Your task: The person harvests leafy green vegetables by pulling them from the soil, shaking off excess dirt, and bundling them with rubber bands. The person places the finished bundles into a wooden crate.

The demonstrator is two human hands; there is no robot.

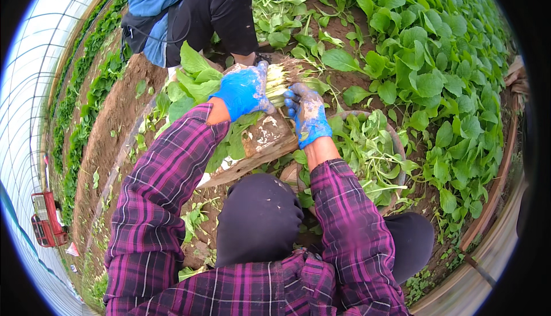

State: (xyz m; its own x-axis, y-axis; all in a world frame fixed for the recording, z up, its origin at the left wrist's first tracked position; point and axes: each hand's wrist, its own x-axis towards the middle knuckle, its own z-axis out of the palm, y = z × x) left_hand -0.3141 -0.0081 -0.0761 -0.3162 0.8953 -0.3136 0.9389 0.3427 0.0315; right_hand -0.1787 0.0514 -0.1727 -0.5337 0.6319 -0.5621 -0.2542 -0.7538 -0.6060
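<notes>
My left hand (pixel 243 89), in a muddy blue glove, grips a bunch of leafy greens (pixel 277 77) by its pale stems, over a wooden box (pixel 269 137). The leaves spread out to the left of the hand and the thin roots point right. Beside the root end is my right hand (pixel 304 107), also in a muddy blue glove, its fingers curled near the stems. Whether those fingers pinch anything cannot be made out.
A round tub (pixel 398 144) of loose leaves stands right of the box. Another person (pixel 224 10) crouches at the top, near a heap of cut greens (pixel 277 10). Dense growing greens (pixel 430 66) cover the right side. A red crate (pixel 47 219) lies far left.
</notes>
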